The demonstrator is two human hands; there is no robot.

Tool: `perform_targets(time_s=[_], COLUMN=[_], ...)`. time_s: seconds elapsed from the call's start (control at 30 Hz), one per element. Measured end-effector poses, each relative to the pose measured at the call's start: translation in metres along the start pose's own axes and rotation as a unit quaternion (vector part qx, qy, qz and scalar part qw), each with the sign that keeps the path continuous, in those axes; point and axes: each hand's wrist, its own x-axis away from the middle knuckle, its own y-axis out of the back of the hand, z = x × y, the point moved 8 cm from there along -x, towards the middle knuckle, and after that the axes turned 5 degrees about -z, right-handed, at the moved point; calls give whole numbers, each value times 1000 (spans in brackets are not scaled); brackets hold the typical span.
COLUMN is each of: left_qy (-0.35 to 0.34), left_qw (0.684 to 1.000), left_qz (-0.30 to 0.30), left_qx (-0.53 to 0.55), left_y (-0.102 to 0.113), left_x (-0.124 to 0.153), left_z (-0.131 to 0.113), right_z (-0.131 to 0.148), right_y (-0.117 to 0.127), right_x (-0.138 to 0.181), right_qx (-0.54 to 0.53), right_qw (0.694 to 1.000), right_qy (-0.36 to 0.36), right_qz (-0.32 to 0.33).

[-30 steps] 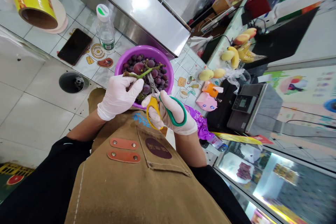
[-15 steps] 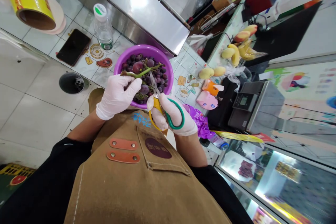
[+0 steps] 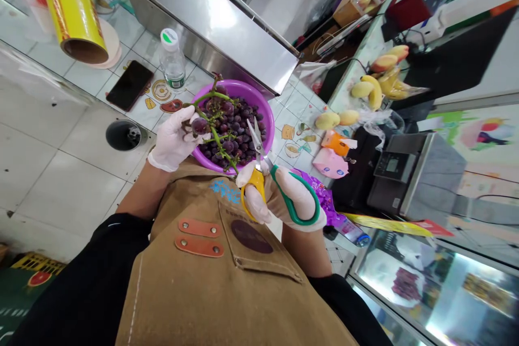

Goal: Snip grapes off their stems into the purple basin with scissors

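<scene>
Left hand [image 3: 172, 140] pinches the stem [image 3: 219, 143] over the bowl [image 3: 269, 119] at the bench's [image 3: 298, 113] front edge; right hand [image 3: 278, 200] holds scissors [image 3: 258, 148], slightly parted. Best snip tight to each grape [image 3: 200, 126], tips well clear of the left hand

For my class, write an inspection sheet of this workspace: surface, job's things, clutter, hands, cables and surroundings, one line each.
Surface: tile-patterned counter with printed food drawings.
Job's things: purple bowl of dark grapes; a green grape stem above it, bearing a few grapes; scissors, blades slightly parted.
Clutter: phone, capped clear bottle and yellow roll on the counter.
Hands: both gloved; left hand grips the grape stem, right hand has the scissors by their yellow and green handles.
Cables: thin dark cable on the wall at picture right.
Surroundings: lit display case, lower right; dark round container on the floor.
</scene>
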Motion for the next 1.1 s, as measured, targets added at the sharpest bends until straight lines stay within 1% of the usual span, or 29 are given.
perform_targets(time_s=[0.07, 0.13, 0.2, 0.3, 0.37, 0.43, 0.5, 0.6, 0.67, 0.83, 0.9, 1.03, 1.1], left_qy=[-17, -49, -91, -148, -178, -206, -232, -259, -271, -295, -286, -241, -218], left_qw=[1000, 997, 993, 981, 972, 963, 955, 946, 941, 930, 933, 949, 960], left_qz=[1, -2, -14, -36, -43, -48, -49, -41, -36, -33, -41, -58, -69], left_qx=[-23, -54, -80, -119, -145, -165, -178, -189, -199, -216, -215, -195, -163], left_y=[-1, -2, -3, -4, -6, -6, -7, -7, -7, -10, -9, -7, -4], left_x=[0, 2, 6, 16, 22, 27, 30, 32, 32, 30, 26, 15, 9], left_z=[-1, -4, -9, -14, -17, -20, -22, -21, -20, -21, -21, -16, -14], right_z=[3, 4, -1, -8, -8, -7, -9, -15, -16, -14, -18, -34, -42], right_y=[-1, -3, -7, -10, -11, -11, -12, -12, -11, -3, -1, 1, 4], right_x=[2, 4, 5, 1, -6, -12, -17, -22, -25, -30, -31, -28, -23], right_qx=[7, 39, 97, 226, 304, 347, 352, 320, 312, 374, 367, 264, 229], right_qw=[1000, 999, 995, 973, 952, 937, 935, 947, 949, 924, 926, 957, 963], right_qy=[9, 10, -19, -56, -38, -13, -5, -21, -24, -20, -33, -96, -120], right_qz=[0, 1, 9, 5, -12, -26, -30, -26, -33, -81, -87, -73, -72])
